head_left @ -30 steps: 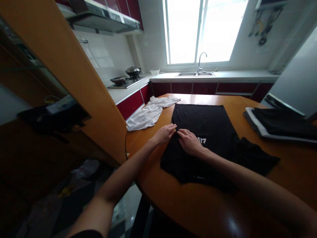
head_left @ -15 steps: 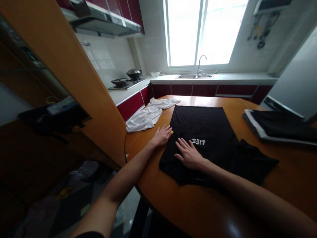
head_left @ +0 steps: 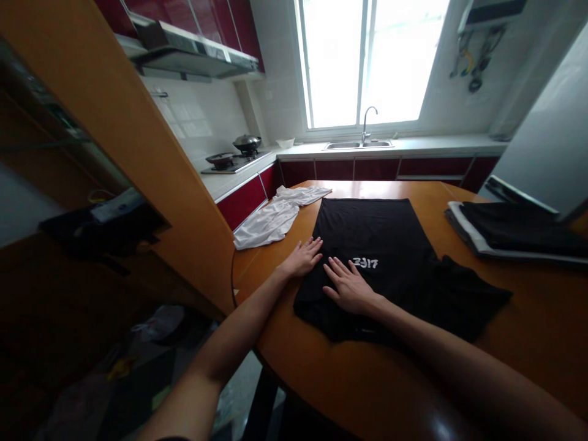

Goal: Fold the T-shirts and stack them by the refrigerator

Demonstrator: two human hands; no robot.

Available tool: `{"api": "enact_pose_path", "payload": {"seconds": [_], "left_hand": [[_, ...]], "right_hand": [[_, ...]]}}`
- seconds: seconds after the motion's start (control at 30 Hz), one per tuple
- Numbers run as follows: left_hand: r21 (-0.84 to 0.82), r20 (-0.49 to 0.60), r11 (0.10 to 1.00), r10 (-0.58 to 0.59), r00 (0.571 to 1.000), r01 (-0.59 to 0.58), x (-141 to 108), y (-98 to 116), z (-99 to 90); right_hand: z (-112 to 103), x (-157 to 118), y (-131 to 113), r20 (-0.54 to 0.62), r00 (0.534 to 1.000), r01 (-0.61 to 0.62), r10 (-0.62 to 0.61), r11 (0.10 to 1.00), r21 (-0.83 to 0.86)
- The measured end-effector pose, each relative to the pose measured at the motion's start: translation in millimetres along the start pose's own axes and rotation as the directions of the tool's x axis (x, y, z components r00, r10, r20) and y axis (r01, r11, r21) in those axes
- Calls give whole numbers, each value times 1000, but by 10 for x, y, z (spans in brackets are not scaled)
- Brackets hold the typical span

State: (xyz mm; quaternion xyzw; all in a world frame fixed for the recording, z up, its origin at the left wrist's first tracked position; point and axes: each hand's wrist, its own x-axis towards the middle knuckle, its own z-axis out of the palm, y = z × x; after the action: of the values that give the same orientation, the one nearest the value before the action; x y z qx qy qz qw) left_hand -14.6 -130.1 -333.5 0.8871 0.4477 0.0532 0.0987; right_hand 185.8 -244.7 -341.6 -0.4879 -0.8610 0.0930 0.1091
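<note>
A black T-shirt (head_left: 376, 226) with white lettering lies spread on the wooden table (head_left: 285, 361), its collar end towards me. My left hand (head_left: 302, 257) rests at the shirt's left edge, partly over the wood, fingers apart and holding nothing. Flat on the shirt, just left of the lettering, my right hand (head_left: 350, 286) has its fingers spread, with nothing held. Part of the shirt's near side is hidden under my right forearm.
A crumpled white garment (head_left: 271, 220) lies at the table's far left. Folded dark and light clothes (head_left: 514, 229) are stacked at the right. Beyond the table are a stove (head_left: 236, 162) with pans and a sink (head_left: 358, 145). A wooden panel (head_left: 184, 202) stands at the left.
My left hand has shifted slightly, and the small yellow spot by its fingertips no longer shows. My right hand stays on the shirt. The whole view has moved a little.
</note>
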Motion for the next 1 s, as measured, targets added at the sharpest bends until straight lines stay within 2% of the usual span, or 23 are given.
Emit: {"api": "enact_pose_path", "payload": {"seconds": [0.1, 0.23, 0.3, 0.37, 0.47, 0.53, 0.6, 0.67, 0.73, 0.83, 1.0], "left_hand": [[-59, -36, 998, 3, 999, -5, -73, 20, -94], [-121, -125, 986, 101, 987, -116, -384, 214, -187], [-108, -79, 982, 146, 986, -155, -603, 325, -155], [-88, -6, 985, 146, 989, -146, -800, 386, -104], [-108, 46, 986, 129, 991, -124, -977, 365, -101], [-175, -6, 978, 112, 994, -111, -1036, 320, -173], [-232, -112, 967, 77, 991, -102, -1106, 296, -265], [-228, -173, 967, 75, 982, -114, -1222, 311, -323], [-167, -107, 975, 128, 986, -145, -1380, 350, -315], [-57, 71, 983, 176, 982, -172, -1612, 400, -210], [43, 119, 988, 144, 982, -150, -1768, 421, -81]], "right_hand": [[1, -5, -2, -1, 1000, -4, 4, 1000, 1], [12, -11, 4, -12, 1000, 0, 0, 1000, -1], [24, -13, 8, -16, 1000, 4, -4, 1000, 1], [37, -12, 12, -23, 1000, 7, -7, 1000, 6], [53, -8, 19, -30, 1000, 9, -9, 1000, 5], [57, -4, 23, -26, 1000, 5, -5, 1000, 1], [57, -2, 24, -21, 1000, 0, 0, 1000, 3], [54, -2, 23, -19, 1000, -2, 2, 1000, 8], [51, -4, 20, -21, 1000, -1, 2, 1000, 11], [45, -11, 13, -27, 1000, -4, 5, 1000, 14], [26, -15, 3, -28, 1000, -4, 4, 1000, 18]]}}
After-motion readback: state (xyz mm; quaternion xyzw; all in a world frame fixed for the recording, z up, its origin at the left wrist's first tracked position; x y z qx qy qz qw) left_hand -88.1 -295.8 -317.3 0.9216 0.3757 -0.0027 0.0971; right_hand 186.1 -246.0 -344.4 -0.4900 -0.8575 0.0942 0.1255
